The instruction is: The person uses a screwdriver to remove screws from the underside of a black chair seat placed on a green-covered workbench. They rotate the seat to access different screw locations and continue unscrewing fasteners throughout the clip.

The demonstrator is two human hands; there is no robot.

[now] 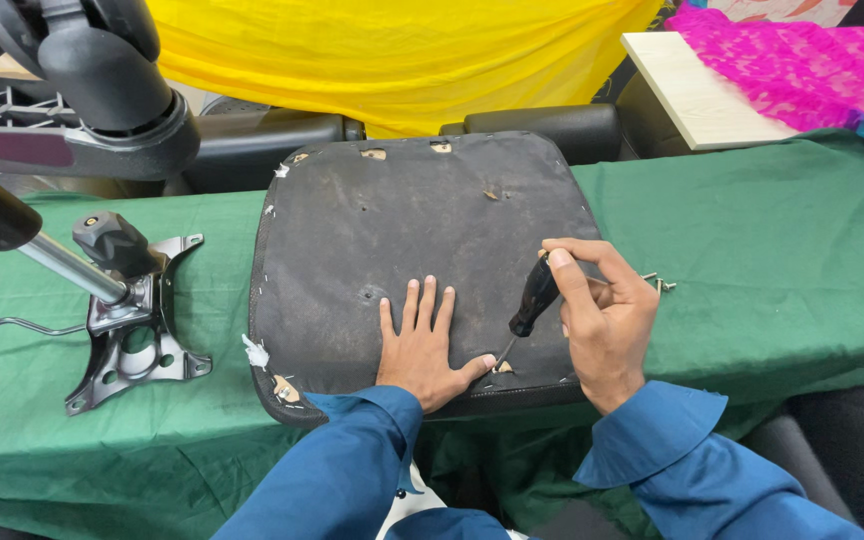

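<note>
At the far left, one metal chair mechanism plate with its gas cylinder and black lever is seen lying on the green cloth, apart from the seat; it is judged to be already detached. Above it, part of a black chair base is seen. In the middle, one upturned seat pan, covered in worn black fabric, is laid flat on the cloth, with torn patches showing along its far edge and near corners. The left hand is pressed flat on the seat's near edge, fingers spread, nothing being held. Just right of it, one black-handled screwdriver is gripped in the closed fingers of the right hand, its tip set at a fastener near the seat's front edge. That fastener is judged not yet out, so work at this spot is taken as unfinished. Further right, a few loose screws, perhaps two or three, are seen on the cloth beside the seat; the exact count cannot be told. At the upper right, one pale wooden board and pink lace fabric are seen, with yellow cloth behind.
</note>
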